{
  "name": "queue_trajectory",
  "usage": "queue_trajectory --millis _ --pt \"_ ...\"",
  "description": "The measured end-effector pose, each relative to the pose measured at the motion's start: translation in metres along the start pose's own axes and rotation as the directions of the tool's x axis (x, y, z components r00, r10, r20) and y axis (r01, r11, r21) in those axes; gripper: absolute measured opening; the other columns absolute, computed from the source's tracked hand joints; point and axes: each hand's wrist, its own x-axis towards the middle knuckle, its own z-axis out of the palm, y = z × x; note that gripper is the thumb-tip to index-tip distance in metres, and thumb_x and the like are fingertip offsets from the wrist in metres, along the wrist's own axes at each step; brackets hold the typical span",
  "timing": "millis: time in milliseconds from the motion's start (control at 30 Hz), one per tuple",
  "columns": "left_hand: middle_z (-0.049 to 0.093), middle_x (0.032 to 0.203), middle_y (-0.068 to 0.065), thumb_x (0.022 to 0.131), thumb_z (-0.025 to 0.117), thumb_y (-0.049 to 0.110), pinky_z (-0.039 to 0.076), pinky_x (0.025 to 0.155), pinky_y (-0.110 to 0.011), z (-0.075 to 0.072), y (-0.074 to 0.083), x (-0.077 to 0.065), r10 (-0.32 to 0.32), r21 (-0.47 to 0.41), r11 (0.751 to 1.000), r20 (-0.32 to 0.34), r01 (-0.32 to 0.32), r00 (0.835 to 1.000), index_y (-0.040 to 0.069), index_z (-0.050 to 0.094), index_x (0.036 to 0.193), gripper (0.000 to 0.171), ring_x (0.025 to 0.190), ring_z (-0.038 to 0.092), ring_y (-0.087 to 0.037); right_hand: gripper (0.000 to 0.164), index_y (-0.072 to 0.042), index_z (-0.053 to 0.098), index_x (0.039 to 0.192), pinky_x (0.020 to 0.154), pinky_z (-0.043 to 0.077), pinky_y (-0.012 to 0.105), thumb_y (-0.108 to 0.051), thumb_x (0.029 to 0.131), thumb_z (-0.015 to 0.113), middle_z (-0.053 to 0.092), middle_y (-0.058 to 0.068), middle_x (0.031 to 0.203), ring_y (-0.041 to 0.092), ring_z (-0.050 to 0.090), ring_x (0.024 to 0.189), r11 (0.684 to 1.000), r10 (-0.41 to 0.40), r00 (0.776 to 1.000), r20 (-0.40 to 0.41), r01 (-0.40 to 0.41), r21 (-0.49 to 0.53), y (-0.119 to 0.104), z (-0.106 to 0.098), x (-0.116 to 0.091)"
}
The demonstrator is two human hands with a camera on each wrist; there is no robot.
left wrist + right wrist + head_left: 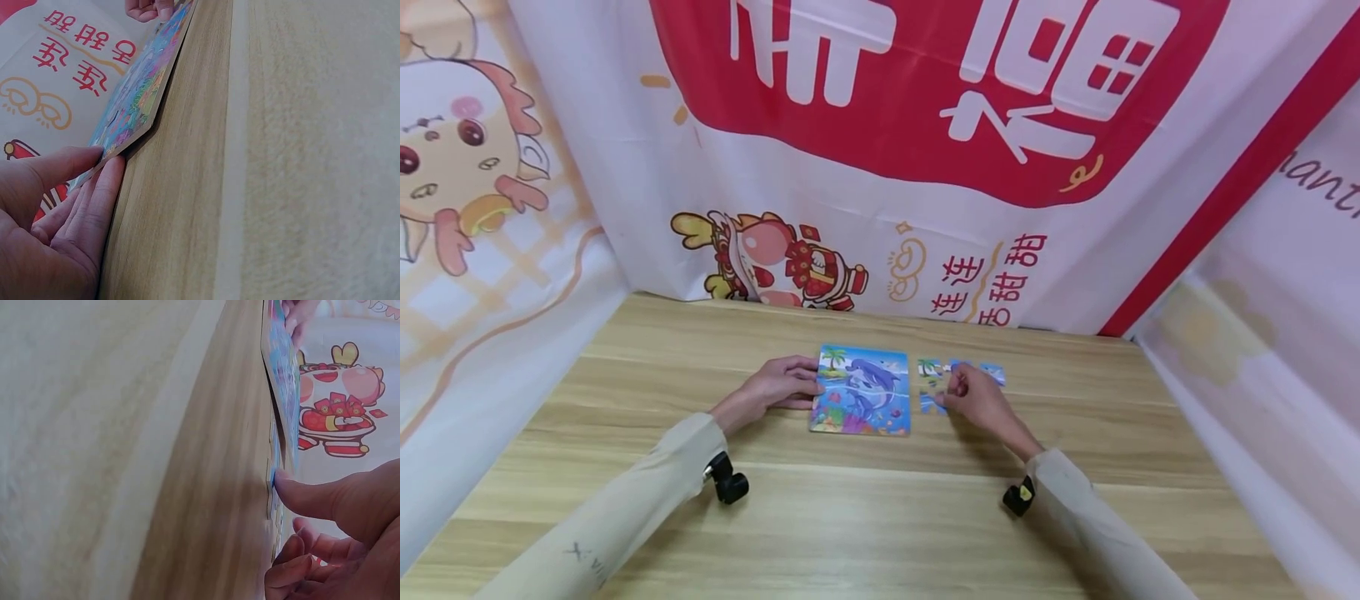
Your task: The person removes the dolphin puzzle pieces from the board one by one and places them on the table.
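Note:
My left hand (782,385) grips the left edge of a flat puzzle board (863,392) printed with dolphins, a palm tree and coral. In the left wrist view its thumb lies on the picture side and its fingers are under the edge, with the board tilted up there. To the right, my right hand (976,398) is over several loose jigsaw pieces (928,367) lying on the table. Its thumb (294,487) presses the edge of a blue piece (271,479), and the other fingers are curled down at the pieces, partly hiding them.
A wooden tabletop (850,517) lies under everything. Behind it hangs a white and red printed cloth (880,242), with further printed cloth (497,217) on the left and pale cloth (1262,350) on the right. Small black cameras are strapped at both sleeve cuffs.

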Motion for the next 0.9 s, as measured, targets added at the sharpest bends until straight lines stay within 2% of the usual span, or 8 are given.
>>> queue_trajectory --millis 133,333,567,700,900 --pt "0.063 0.141 -0.021 0.097 0.075 0.007 0.066 0.086 -0.033 0.0 -0.001 0.002 0.003 -0.001 1.0 0.001 -0.003 1.0 0.003 0.049 0.152 0.06 0.1 0.075 -0.02 0.025 -0.005 0.059 0.097 0.067 0.049 0.027 -0.015 0.092 0.082 0.061 0.006 0.09 0.02 0.054 0.08 1.0 0.008 1.0 -0.012 -0.008 0.007 0.001 -0.001 0.0" --pt "0.06 0.145 -0.023 0.098 0.074 0.007 0.066 0.086 -0.033 -0.002 0.002 0.004 0.012 0.004 1.0 0.005 -0.012 1.0 0.002 0.047 0.153 0.061 0.099 0.075 -0.02 0.023 -0.005 0.059 0.098 0.062 0.045 0.024 -0.014 0.094 0.079 0.059 0.005 0.088 0.018 0.053 0.077 0.999 0.003 1.0 0.011 -0.003 0.032 0.0 -0.004 0.003" --pt "0.06 0.144 -0.023 0.098 0.073 0.007 0.066 0.086 -0.033 -0.002 0.001 0.003 0.012 0.012 1.0 0.003 -0.012 1.0 0.002 0.047 0.153 0.061 0.1 0.075 -0.02 0.019 -0.008 0.058 0.095 0.061 0.045 0.022 -0.013 0.097 0.076 0.057 0.004 0.086 0.017 0.051 0.078 0.996 -0.057 0.998 0.038 0.055 0.068 -0.014 -0.005 0.009" --pt "0.059 0.145 -0.024 0.099 0.072 0.007 0.066 0.087 -0.033 -0.002 -0.001 0.003 0.013 0.008 1.0 0.009 -0.013 1.0 0.002 0.046 0.154 0.061 0.101 0.075 -0.02 0.015 -0.005 0.06 0.096 0.06 0.045 0.021 -0.009 0.097 0.075 0.06 0.006 0.087 0.017 0.053 0.078 0.99 -0.102 0.994 0.043 0.097 0.102 -0.022 0.0 0.009" --pt "0.06 0.145 -0.023 0.099 0.073 0.007 0.066 0.086 -0.033 0.0 -0.002 0.002 0.007 0.0 1.0 0.01 -0.007 1.0 0.002 0.046 0.154 0.061 0.1 0.075 -0.019 0.009 -0.002 0.062 0.1 0.07 0.05 0.019 -0.003 0.098 0.071 0.065 0.008 0.092 0.017 0.059 0.083 0.971 -0.179 0.984 0.019 0.174 0.165 -0.027 0.014 0.01"
